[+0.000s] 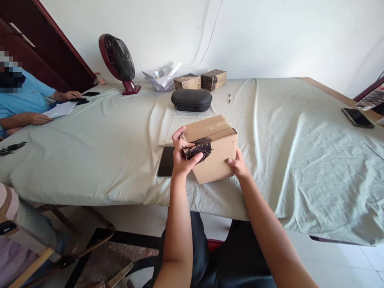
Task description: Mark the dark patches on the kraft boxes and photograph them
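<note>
A brown cardboard box (217, 160) is held between both hands above the near edge of the table, tilted, with clear tape along its top. My left hand (183, 154) grips the box's left side, its fingers around a dark, speckled patch (205, 149) that looks like a label or tape on the corner. My right hand (239, 164) holds the lower right side, thumb on the front face and its other fingers hidden behind the box. Partly behind my left hand, a black tablet or phone (165, 162) lies on the cloth.
Beyond the box lie a black case (191, 100), two small cartons (187, 82), a plastic basket of papers (162, 82) and a pen (229, 99). A red fan (118, 60) stands back left. A person in blue (30, 98) holds paper at left. A phone (357, 118) lies right.
</note>
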Demonstrator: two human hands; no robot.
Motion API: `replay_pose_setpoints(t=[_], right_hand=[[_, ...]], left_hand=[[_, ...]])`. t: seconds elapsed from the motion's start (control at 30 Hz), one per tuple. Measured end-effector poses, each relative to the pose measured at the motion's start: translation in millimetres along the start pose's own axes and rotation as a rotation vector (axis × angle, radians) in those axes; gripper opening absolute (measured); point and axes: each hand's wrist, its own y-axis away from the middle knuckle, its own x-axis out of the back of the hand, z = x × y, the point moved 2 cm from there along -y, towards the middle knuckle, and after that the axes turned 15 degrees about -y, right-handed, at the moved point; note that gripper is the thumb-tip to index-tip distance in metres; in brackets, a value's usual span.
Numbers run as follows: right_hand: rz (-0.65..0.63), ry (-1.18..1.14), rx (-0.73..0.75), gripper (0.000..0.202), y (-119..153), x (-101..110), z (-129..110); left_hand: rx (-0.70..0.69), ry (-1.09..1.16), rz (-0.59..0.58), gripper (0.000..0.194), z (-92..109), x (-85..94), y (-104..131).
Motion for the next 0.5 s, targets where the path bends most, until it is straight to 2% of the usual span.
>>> replay_pose_setpoints(t=[0.13, 0.27, 0.33, 0.43, 0.47, 0.5], right_hand=[[-0.010, -0.018, -0.009, 0.084, -1, 1, 1], [0.003, -0.030, -0.021, 0.085, -2, 1, 4], [0.014, -0.035, -0.034, 0.082, -2, 1, 6], [0.039, -0.031, -0.047, 0.080, -2, -1, 7], [0.044, -0.018, -0.050, 0.081, -1, -2, 7], [0.046, 0.004, -0.053, 0.080, 0, -2, 7]], left_hand=[[-0.005, 0.002, -0.037, 0.054, 0, 0.8, -1], [-0.005, 0.004, -0.019, 0.051, 3, 0.7, -5], [0.001, -0.039, 0.058, 0.052, 13, -0.6, -3], [-0.023, -0.129, 0.248, 0.045, 40, -7.2, 9], [-0.029, -0.143, 0.239, 0.034, 50, -12.4, 16], [-0.027, -0.174, 0.093, 0.027, 60, -20.6, 23]])
